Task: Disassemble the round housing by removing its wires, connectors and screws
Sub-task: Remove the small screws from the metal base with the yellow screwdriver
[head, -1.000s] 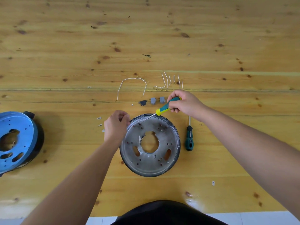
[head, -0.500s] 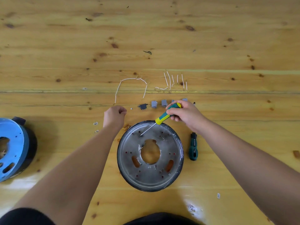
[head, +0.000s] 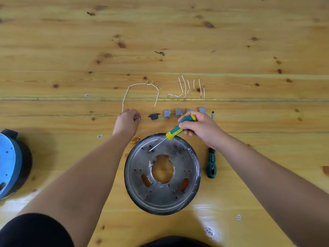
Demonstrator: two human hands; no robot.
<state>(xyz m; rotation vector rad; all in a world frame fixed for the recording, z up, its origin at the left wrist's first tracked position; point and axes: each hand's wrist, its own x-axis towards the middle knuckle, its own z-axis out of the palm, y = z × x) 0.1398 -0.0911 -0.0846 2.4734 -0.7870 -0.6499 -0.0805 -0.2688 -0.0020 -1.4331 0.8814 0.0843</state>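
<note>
The round grey housing [head: 162, 191] lies flat on the wooden table, with a central hole and small red-marked screw holes. My right hand [head: 199, 129] grips a yellow-and-teal screwdriver [head: 173, 133]; its tip hovers over the housing's upper left. My left hand [head: 127, 122] is beyond the housing's upper left edge, pinching a tiny metal part, probably a screw [head: 138, 119], low over the table. Beyond lie white wires [head: 140, 85], short wire pieces [head: 190, 88], a black connector [head: 154, 116] and grey connectors [head: 167, 113].
A second dark green screwdriver [head: 211, 164] lies right of the housing. A blue-faced round unit [head: 8, 164] sits at the left edge. Small white scraps [head: 100, 136] and a brass-coloured piece [head: 135, 139] are scattered on the table.
My left hand left the housing's rim and moved away from me to the row of connectors, carrying a tiny part. The right hand kept the screwdriver over the housing.
</note>
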